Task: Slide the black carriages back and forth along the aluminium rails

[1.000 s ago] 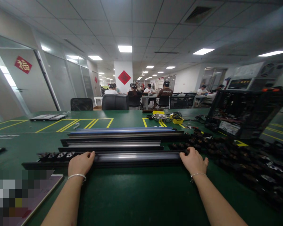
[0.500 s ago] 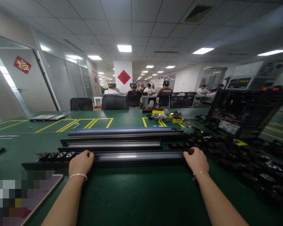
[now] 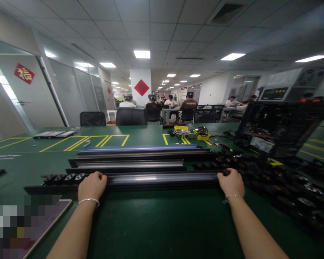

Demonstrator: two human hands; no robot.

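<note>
A long black metal rail (image 3: 162, 181) with a shiny top face lies crosswise on the green table. My left hand (image 3: 92, 185) is closed over it, left of its middle, with the fingertips hidden behind it. Just left of that hand, several small black socket-like modules (image 3: 64, 178) sit in a row along the rail. Toward the rail's right end, my right hand (image 3: 231, 183) is closed, and a small dark piece (image 3: 226, 172) shows between thumb and fingers. Its exact kind is hidden.
More rails (image 3: 129, 164) lie parallel behind this one. A heap of black parts (image 3: 280, 183) covers the right side, near an open black computer case (image 3: 275, 126). A metal bowl (image 3: 181, 133) stands at the back, and a tablet-like panel (image 3: 51, 223) lies front left. Several people sit beyond.
My right hand has slid a little to the right along the rail, with the small dark piece in it. My left hand and the rail have barely moved.
</note>
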